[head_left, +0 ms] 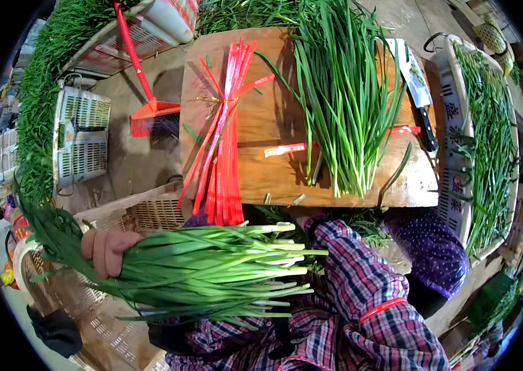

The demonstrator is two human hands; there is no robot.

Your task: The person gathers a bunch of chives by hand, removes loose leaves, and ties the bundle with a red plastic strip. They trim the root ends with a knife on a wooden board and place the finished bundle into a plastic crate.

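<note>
My left hand (110,252) is wrapped round a bunch of garlic chives (206,269), held sideways at the lower left with the pale cut ends pointing right. My right sleeve (360,260) reaches up toward the board's front edge. Of my right hand (301,218) only a sliver shows behind the chive ends, and its fingers are hidden. A second pile of chives (351,111) lies on the wooden board (274,179), leafy ends at the back. To its left is a bundle of red tie strips (227,148). A knife (419,96) with a black handle lies at the right.
A white crate (456,154) full of greens stands right of the board. At the left are another white crate (82,139), a red broom (153,108) and a heap of greens (42,111). A loose red strip (286,149) and a stray leaf (396,173) lie on the board.
</note>
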